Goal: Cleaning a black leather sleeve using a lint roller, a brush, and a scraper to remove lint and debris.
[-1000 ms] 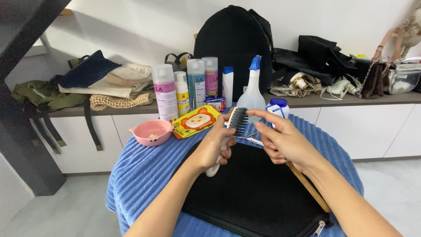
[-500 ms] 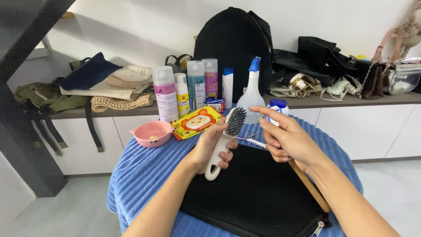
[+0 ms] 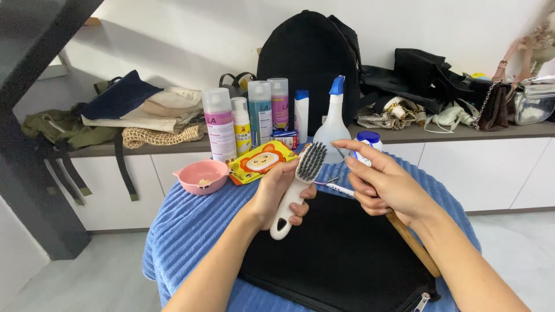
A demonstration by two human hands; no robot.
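Two hands over a black zip case [image 3: 341, 260] on the blue-towelled table [image 3: 191, 231]. Left hand [image 3: 277, 193], fingers wrapped round a white brush [image 3: 296, 188], long axis tilted up-right, bristles toward right hand [image 3: 384, 188], fingers loosely curled, just beside. Wooden stick [image 3: 413, 245] partly hidden. Beyond: pink bowl [image 3: 202, 176], spray bottle [image 3: 335, 118].

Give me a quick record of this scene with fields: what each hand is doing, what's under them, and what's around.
left hand: grips white-handled brush, bristles up
right hand: open beside the bristles, fingers curled; whether it holds anything, cannot tell
under hands: black zippered bag on blue ribbed towel
beside right wrist: wooden stick lying on the bag
behind: pink bowl, yellow wipes pack, spray bottle, black backpack
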